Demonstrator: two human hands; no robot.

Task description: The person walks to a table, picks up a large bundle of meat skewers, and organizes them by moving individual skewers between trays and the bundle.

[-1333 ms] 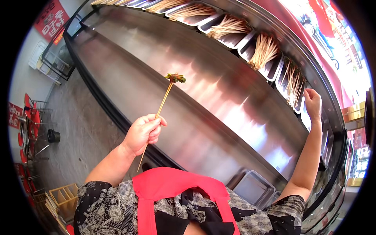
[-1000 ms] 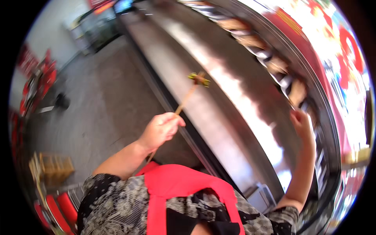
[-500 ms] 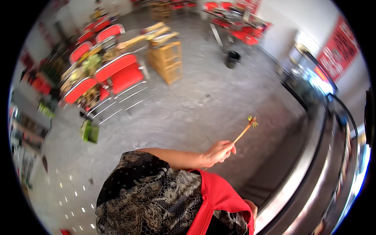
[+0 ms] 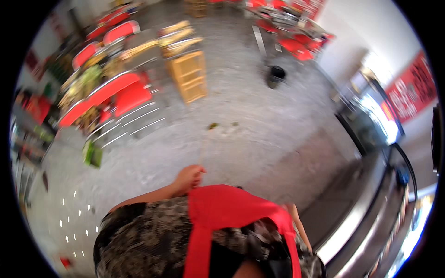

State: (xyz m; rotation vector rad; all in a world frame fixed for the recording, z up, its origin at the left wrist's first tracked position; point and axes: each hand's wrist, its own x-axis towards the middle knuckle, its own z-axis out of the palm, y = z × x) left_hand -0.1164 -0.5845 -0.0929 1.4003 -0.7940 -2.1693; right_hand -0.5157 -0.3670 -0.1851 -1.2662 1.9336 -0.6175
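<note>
Up from the left grip (image 4: 190, 179) pokes a blurry skewer of green food (image 4: 212, 126), pinched in that curled grip. To its right, past the red apron (image 4: 232, 204), I cannot tell the right grip's (image 4: 290, 211) state.

The left hand (image 4: 189, 179) sits ahead of the apron (image 4: 236, 204), left of centre, with the skewer (image 4: 212, 126) reaching forward from it over the floor (image 4: 269, 143). The right forearm (image 4: 302, 230) lies between apron and counter (image 4: 350, 222), which runs along the right side. Beyond the counter's far end stands a case (image 4: 378, 120), with a sign (image 4: 410, 88) on the wall (image 4: 345, 28) behind it. Ahead and left, a rack (image 4: 188, 79) bears bundles (image 4: 180, 42); left of it, greens (image 4: 90, 79) lie between near chairs (image 4: 132, 98) and farther ones. A tub (image 4: 92, 154) is on the floor before those near chairs. A bin (image 4: 275, 76) stands right of the rack, before more chairs.
</note>
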